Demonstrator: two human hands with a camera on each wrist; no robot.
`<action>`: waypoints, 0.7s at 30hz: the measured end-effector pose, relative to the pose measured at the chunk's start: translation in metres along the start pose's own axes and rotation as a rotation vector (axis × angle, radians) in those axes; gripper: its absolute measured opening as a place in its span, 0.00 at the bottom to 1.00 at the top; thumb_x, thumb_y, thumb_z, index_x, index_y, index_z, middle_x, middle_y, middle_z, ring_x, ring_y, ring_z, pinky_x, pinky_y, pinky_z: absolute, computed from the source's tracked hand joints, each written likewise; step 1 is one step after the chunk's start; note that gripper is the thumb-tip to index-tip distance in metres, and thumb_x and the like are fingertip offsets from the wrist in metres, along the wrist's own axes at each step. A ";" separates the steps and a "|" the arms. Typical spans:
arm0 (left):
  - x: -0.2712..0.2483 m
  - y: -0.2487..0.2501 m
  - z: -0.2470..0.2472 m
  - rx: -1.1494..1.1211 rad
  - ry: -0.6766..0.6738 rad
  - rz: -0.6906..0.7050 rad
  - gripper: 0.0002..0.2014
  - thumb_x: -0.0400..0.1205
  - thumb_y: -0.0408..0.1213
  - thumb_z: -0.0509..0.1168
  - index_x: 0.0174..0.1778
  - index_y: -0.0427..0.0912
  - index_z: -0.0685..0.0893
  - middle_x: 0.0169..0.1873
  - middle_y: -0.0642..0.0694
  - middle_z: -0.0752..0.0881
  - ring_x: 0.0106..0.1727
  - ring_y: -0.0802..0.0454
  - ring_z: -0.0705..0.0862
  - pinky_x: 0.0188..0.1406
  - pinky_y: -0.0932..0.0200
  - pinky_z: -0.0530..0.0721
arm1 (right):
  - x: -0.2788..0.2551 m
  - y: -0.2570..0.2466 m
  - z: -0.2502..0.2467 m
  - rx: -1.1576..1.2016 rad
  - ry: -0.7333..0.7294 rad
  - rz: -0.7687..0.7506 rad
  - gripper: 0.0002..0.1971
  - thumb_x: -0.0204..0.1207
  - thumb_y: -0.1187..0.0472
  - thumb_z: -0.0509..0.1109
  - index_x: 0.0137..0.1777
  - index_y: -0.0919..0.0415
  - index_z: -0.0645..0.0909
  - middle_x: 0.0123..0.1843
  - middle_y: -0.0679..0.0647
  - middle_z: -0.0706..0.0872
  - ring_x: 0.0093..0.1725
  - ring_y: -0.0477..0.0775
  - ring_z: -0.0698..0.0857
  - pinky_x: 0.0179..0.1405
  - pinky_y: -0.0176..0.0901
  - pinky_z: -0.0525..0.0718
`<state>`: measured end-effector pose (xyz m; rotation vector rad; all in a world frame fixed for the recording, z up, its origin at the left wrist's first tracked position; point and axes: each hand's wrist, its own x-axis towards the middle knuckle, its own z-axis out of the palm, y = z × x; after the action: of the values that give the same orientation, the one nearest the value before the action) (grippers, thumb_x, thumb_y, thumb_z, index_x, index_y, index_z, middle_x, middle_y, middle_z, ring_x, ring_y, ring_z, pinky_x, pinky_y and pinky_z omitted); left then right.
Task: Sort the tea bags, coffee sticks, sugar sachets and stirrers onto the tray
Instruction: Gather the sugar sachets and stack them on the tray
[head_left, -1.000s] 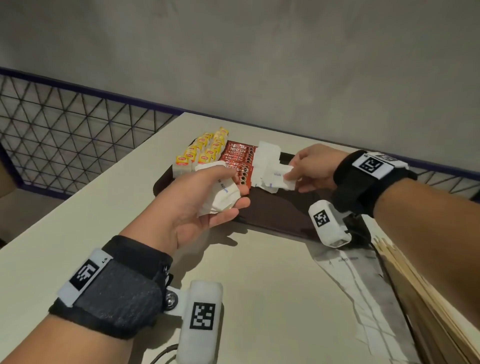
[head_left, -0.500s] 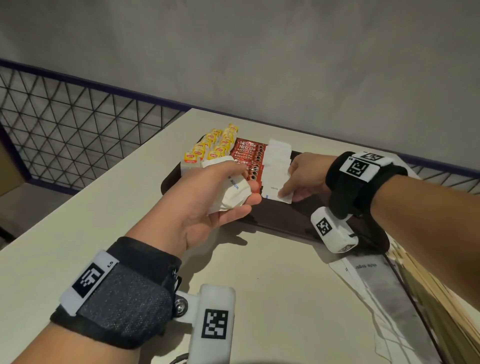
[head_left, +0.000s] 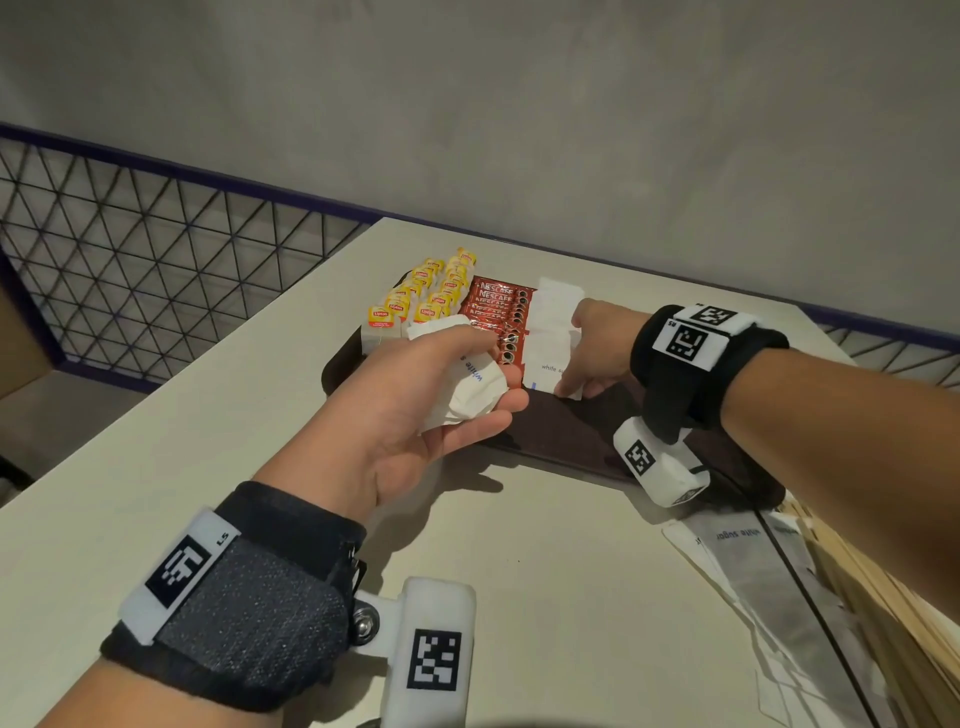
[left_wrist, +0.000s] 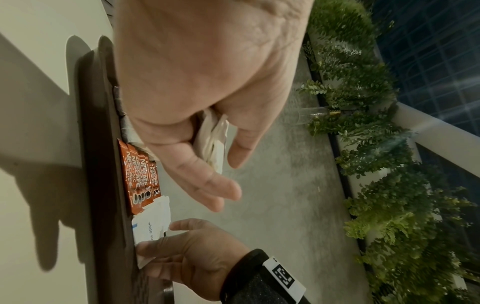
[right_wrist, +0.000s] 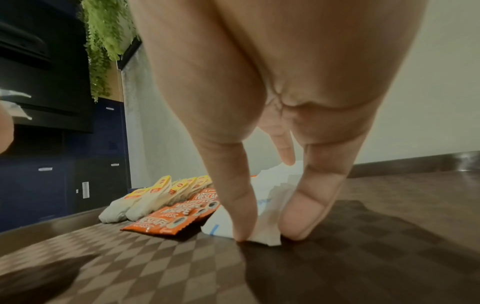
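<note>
My left hand (head_left: 488, 389) hovers over the near left edge of the dark tray (head_left: 571, 441), its curled fingers holding a crumpled bunch of white sugar sachets (head_left: 470, 387) (left_wrist: 211, 142). On the tray, my right hand (head_left: 582, 364) pinches the near end of a white sugar sachet (head_left: 545, 358) (right_wrist: 267, 222) between thumb (right_wrist: 241, 216) and finger, fingertips down on the tray floor. That sachet lies on a white row just right of the red coffee sticks (head_left: 498, 312). Yellow-tagged tea bags (head_left: 426, 301) fill the tray's left end.
Loose sugar sachets (head_left: 753, 561) lie on the pale table (head_left: 208, 441) at the right, under my right forearm. Wooden stirrers (head_left: 893, 613) are stacked at the right edge. A wire-mesh railing (head_left: 156, 260) runs beyond the table's left side; a grey wall stands behind.
My right hand has lowered its sugar sachet from above the tray down onto the white row beside the coffee sticks. The left hand still holds its bunch in about the same spot.
</note>
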<state>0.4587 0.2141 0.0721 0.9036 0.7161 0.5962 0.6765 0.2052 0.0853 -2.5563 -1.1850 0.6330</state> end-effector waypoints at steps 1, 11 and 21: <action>0.000 0.000 0.000 -0.010 -0.002 -0.004 0.18 0.85 0.41 0.72 0.70 0.42 0.83 0.47 0.38 0.96 0.45 0.42 0.96 0.26 0.58 0.90 | 0.001 -0.001 0.000 -0.008 0.004 0.001 0.36 0.69 0.68 0.84 0.75 0.65 0.72 0.45 0.56 0.86 0.39 0.55 0.92 0.38 0.43 0.92; 0.003 0.000 -0.006 -0.132 -0.103 -0.055 0.17 0.88 0.37 0.61 0.74 0.42 0.77 0.54 0.29 0.93 0.52 0.29 0.94 0.41 0.41 0.95 | 0.007 -0.002 0.000 -0.041 0.021 -0.007 0.35 0.71 0.70 0.83 0.75 0.66 0.71 0.48 0.60 0.88 0.42 0.59 0.93 0.52 0.56 0.93; 0.003 -0.004 -0.004 0.051 -0.062 -0.005 0.16 0.85 0.39 0.73 0.69 0.48 0.85 0.57 0.42 0.94 0.57 0.39 0.94 0.33 0.52 0.92 | 0.003 0.009 -0.010 -0.105 -0.005 0.024 0.35 0.74 0.57 0.80 0.75 0.58 0.65 0.57 0.60 0.85 0.43 0.61 0.93 0.46 0.59 0.94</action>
<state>0.4581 0.2167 0.0664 0.9630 0.6801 0.5460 0.6894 0.2009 0.0897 -2.6600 -1.2221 0.5977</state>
